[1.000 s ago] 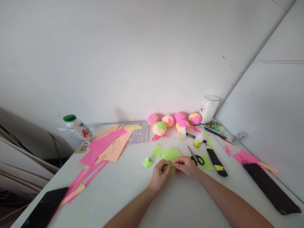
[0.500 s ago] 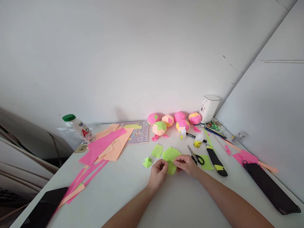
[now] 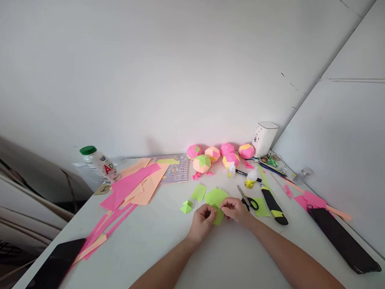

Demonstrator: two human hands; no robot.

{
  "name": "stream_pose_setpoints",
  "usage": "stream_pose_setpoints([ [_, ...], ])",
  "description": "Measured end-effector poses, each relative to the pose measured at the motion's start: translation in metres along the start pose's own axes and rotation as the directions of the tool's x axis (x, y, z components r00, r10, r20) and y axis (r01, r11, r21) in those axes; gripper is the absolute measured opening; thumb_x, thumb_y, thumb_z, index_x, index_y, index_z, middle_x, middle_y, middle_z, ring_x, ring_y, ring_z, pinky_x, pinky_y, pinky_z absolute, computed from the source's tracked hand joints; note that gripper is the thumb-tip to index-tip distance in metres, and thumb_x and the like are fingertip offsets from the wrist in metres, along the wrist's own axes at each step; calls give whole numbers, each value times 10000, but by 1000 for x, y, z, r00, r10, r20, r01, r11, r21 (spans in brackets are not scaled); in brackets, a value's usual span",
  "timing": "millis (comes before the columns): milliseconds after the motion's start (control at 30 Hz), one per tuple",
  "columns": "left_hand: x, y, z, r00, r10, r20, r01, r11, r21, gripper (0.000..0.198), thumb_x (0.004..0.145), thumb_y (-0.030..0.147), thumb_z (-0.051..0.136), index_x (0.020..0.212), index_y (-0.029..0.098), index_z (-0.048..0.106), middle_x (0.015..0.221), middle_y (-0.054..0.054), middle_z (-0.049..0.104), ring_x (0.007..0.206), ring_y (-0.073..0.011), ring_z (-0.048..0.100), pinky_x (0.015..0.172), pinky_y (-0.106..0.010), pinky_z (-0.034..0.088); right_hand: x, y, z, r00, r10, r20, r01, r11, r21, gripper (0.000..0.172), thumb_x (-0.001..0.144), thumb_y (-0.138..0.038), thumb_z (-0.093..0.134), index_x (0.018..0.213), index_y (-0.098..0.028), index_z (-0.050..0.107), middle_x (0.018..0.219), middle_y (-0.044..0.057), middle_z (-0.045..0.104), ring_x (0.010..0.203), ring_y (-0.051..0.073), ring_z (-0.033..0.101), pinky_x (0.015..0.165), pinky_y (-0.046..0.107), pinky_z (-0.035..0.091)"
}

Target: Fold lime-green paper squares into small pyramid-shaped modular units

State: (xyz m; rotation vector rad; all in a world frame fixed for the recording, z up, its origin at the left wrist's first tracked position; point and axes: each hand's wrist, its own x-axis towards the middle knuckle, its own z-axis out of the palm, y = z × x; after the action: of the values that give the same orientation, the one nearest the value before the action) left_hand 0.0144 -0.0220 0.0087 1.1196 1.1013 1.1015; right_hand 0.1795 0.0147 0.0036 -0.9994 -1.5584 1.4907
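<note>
My left hand and my right hand meet near the table's middle, fingertips pinched on a small piece of green paper between them. Its fold lines are too small to make out. Under and behind the fingers lie several green paper sheets. A loose green square rests just beyond my left hand, and folded green paper pieces sit to its left. Scissors with black handles lie right of my right hand, partly over another green square.
Several faceted paper balls line the wall. Right of centre are glue bottles, a marker, a utility knife and a black phone. Pink and orange sheets, a white bottle and a dark tablet-like slab occupy the left.
My left hand has shifted slightly to the right, closer to my right hand. Both hands keep their pinch on the green paper; the other objects stay in place.
</note>
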Motion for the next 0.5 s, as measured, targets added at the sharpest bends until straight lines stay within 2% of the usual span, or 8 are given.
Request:
stream_pose_setpoints([
  [100, 1, -1, -2, 999, -33, -26, 30, 994, -103, 322, 685, 440, 631, 635, 168, 465, 543, 54, 407, 482, -65, 336, 451, -195, 258, 2, -1, -3, 999, 23, -31, -20, 996, 90, 79, 738, -215, 555, 684, -158, 565, 508, -34, 558, 383, 86, 492, 372, 192, 343],
  [267, 3, 0, -4, 992, -109, -66, 89, 965, -248, 363, 648, 465, 663, 628, 182, 438, 507, 81, 362, 432, -51, 305, 399, -178, 248, 4, -5, -6, 994, 32, -103, -7, 972, 236, 176, 768, -304, 569, 682, -157, 523, 600, -4, 609, 391, 77, 479, 372, 199, 350],
  [433, 1, 5, -2, 994, -105, -33, 95, 970, -225, 362, 650, 479, 667, 655, 179, 463, 513, 66, 448, 405, -60, 380, 385, -188, 286, 3, -4, -4, 1000, -6, -7, 7, 985, 172, 221, 764, -370, 621, 825, -172, 544, 548, -45, 542, 452, 94, 498, 440, 216, 393],
  [500, -1, 6, -1, 995, -92, -21, 87, 978, -188, 356, 678, 498, 636, 686, 177, 482, 517, 52, 493, 398, -75, 427, 389, -199, 300, 3, -1, -3, 1000, -18, 24, 15, 993, 118, 234, 744, -376, 646, 807, -170, 556, 525, -50, 527, 447, 93, 485, 447, 220, 391],
])
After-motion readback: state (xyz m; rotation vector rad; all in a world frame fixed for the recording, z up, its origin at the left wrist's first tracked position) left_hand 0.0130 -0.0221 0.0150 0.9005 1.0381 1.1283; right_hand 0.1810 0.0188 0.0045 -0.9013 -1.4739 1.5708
